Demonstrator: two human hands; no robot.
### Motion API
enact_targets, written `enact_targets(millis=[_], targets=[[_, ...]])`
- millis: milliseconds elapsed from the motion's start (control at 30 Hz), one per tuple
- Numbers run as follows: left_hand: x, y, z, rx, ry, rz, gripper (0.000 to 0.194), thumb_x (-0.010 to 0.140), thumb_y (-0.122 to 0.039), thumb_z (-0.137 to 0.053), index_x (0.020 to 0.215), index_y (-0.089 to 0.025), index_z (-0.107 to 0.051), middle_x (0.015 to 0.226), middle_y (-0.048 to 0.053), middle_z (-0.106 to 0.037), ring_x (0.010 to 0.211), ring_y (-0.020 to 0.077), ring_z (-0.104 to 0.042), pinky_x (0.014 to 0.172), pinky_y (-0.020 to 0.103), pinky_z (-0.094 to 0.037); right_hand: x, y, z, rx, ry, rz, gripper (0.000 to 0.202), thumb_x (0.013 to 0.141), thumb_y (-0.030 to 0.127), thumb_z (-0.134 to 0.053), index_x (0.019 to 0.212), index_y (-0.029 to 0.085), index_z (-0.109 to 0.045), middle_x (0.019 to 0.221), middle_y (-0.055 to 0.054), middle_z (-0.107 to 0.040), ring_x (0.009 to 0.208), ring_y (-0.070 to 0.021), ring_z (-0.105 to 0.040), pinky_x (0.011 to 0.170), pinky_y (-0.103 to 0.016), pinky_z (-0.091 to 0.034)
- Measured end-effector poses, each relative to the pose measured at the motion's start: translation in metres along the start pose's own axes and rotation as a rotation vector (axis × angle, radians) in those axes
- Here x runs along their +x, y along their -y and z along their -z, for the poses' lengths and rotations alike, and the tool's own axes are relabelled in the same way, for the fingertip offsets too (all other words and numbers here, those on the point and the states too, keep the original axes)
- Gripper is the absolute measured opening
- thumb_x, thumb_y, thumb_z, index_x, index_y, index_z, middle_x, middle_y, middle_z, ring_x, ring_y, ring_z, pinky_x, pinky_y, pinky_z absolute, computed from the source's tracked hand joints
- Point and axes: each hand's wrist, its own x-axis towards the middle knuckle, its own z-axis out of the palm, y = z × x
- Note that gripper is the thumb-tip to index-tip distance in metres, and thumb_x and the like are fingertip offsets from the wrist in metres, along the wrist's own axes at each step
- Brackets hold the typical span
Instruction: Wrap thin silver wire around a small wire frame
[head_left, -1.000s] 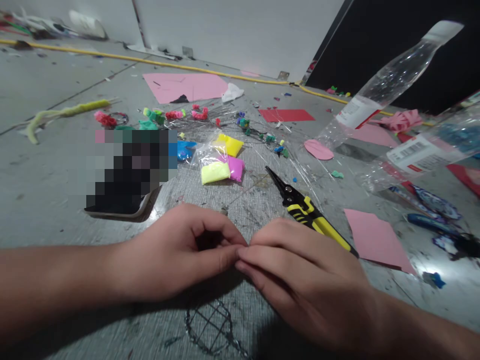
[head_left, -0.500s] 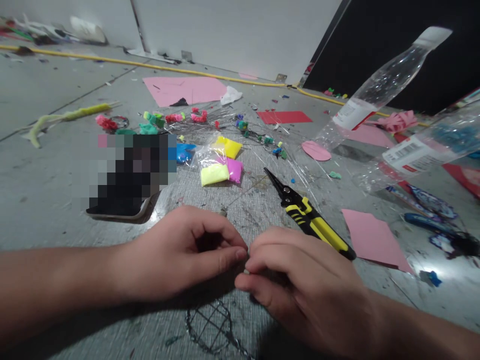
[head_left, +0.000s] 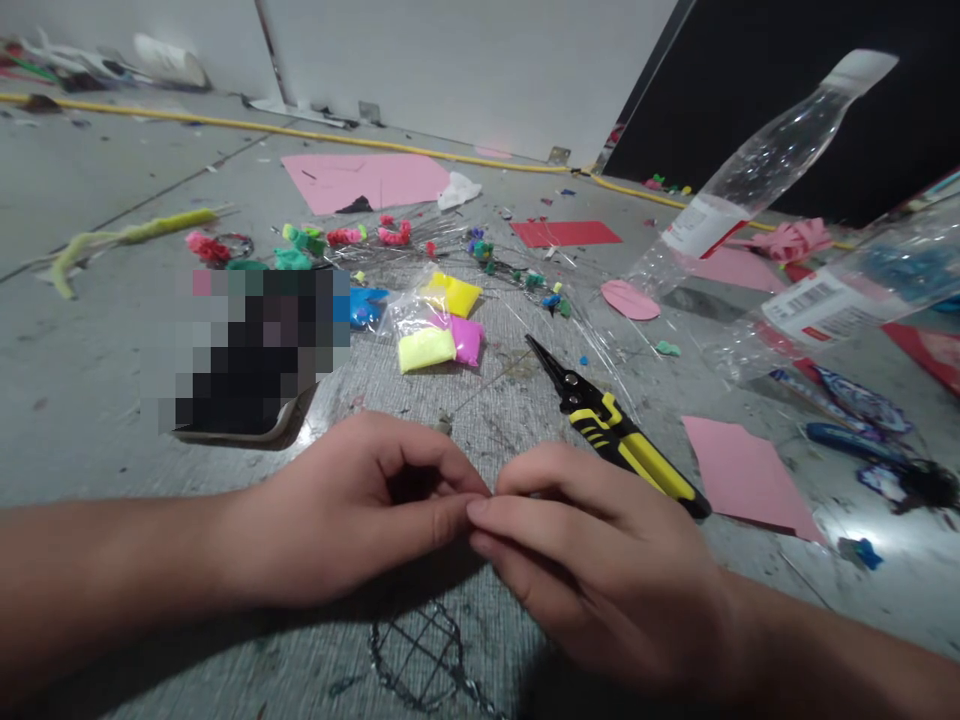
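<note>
My left hand (head_left: 375,510) comes in from the left, its thumb and fingertips pinched together. Against those tips press the fingers of my right hand (head_left: 600,560), also closed. Whatever lies between the fingertips is hidden; I cannot make it out. Below the hands lies a twisted wire ring with a crossed wire mesh (head_left: 420,650). Pliers with black and yellow handles (head_left: 615,430) rest just beyond my right hand. Straight ahead are small packets of yellow clay (head_left: 427,350) and magenta clay (head_left: 468,341), partly in clear plastic.
A phone (head_left: 240,400), partly blurred out, lies left. Wires with coloured clay bits (head_left: 394,232) spread behind the packets. Two plastic bottles (head_left: 705,225) stand right, near a pink paper piece (head_left: 750,480). A yellow cable (head_left: 337,138) runs along the back.
My right index finger and thumb have shifted up and left, now touching my left fingertips. A small pale bit seen earlier in the right fingers is covered now. My left hand is nearly still.
</note>
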Motion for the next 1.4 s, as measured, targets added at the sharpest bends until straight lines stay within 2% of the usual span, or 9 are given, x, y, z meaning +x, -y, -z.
enact_targets(millis=[100,300,467,667,867,967,1133,1267,1400], targets=[[-0.001,0.0,0.0,-0.017,-0.005,0.012,0.018,0.092,-0.028,-0.066,0.086,-0.016,-0.079,0.07,-0.001,-0.072,0.061,0.0106,-0.059,0.053,0.017,-0.047,0.001,-0.002,0.001,0.053,-0.008,0.049,0.014,0.101,0.01,-0.061,0.105,0.012,-0.074,0.096,-0.008,-0.076,0.081,-0.0157,-0.069,0.071,-0.027,-0.059],[-0.002,-0.001,0.001,0.003,-0.015,0.02,0.019,0.091,-0.029,-0.066,0.084,-0.017,-0.079,0.069,0.0,-0.072,0.06,0.0118,-0.061,0.053,0.019,-0.048,-0.001,-0.005,-0.002,0.103,-0.031,0.053,0.015,0.1,0.008,-0.063,0.109,0.009,-0.076,0.096,-0.009,-0.076,0.084,-0.0153,-0.068,0.075,-0.027,-0.058],[0.0,-0.002,0.001,0.081,-0.013,0.007,0.023,0.091,-0.033,-0.066,0.085,-0.016,-0.08,0.072,0.003,-0.076,0.064,0.015,-0.065,0.057,0.023,-0.051,-0.002,-0.005,-0.006,0.179,-0.099,-0.016,0.011,0.098,0.007,-0.067,0.104,0.01,-0.075,0.094,-0.007,-0.076,0.084,-0.012,-0.068,0.078,-0.021,-0.057],[0.0,-0.002,0.001,0.17,-0.051,-0.028,0.025,0.09,-0.031,-0.064,0.075,-0.016,-0.076,0.066,0.001,-0.073,0.062,0.0136,-0.062,0.055,0.021,-0.049,0.005,-0.001,-0.007,0.292,-0.079,-0.209,0.008,0.09,0.008,-0.071,0.09,0.015,-0.074,0.077,0.001,-0.071,0.066,-0.007,-0.061,0.062,-0.016,-0.051],[-0.001,0.0,0.0,0.291,-0.105,-0.11,0.025,0.09,-0.028,-0.062,0.073,-0.017,-0.075,0.063,0.0,-0.072,0.058,0.0121,-0.062,0.054,0.02,-0.047,0.01,0.004,-0.006,0.65,0.057,-0.686,0.005,0.086,0.018,-0.076,0.086,0.018,-0.071,0.068,0.005,-0.06,0.05,-0.0056,-0.047,0.043,-0.016,-0.036],[-0.004,0.003,-0.001,0.327,-0.133,-0.171,0.023,0.092,-0.025,-0.064,0.073,-0.018,-0.076,0.062,-0.002,-0.072,0.057,0.0109,-0.062,0.053,0.018,-0.047,0.012,0.005,-0.006,0.836,0.088,-0.829,0.013,0.083,0.021,-0.08,0.086,0.019,-0.067,0.066,0.007,-0.055,0.047,-0.0045,-0.039,0.041,-0.016,-0.029],[-0.005,0.006,-0.002,0.304,-0.163,-0.194,0.021,0.093,-0.024,-0.066,0.078,-0.019,-0.079,0.065,-0.002,-0.074,0.058,0.011,-0.064,0.053,0.018,-0.048,0.012,0.0,-0.005,0.999,0.1,-0.864,0.026,0.079,0.021,-0.089,0.086,0.02,-0.064,0.066,0.008,-0.054,0.052,-0.0055,-0.04,0.046,-0.017,-0.034],[-0.006,0.004,-0.003,0.29,-0.161,-0.15,0.023,0.094,-0.026,-0.066,0.075,-0.019,-0.077,0.062,-0.002,-0.072,0.055,0.0108,-0.061,0.051,0.019,-0.047,0.009,-0.01,-0.004,1.126,0.079,-0.829,0.026,0.081,0.026,-0.089,0.092,0.02,-0.066,0.073,0.005,-0.06,0.06,-0.0086,-0.05,0.052,-0.019,-0.042],[-0.006,0.003,-0.003,0.351,-0.178,-0.155,0.02,0.096,-0.025,-0.062,0.084,-0.02,-0.078,0.07,0.0,-0.077,0.06,0.0134,-0.067,0.054,0.022,-0.05,0.006,-0.017,-0.002,1.162,0.021,-0.885,0.02,0.088,0.033,-0.081,0.096,0.02,-0.069,0.074,0.003,-0.062,0.057,-0.0092,-0.052,0.048,-0.019,-0.036]])
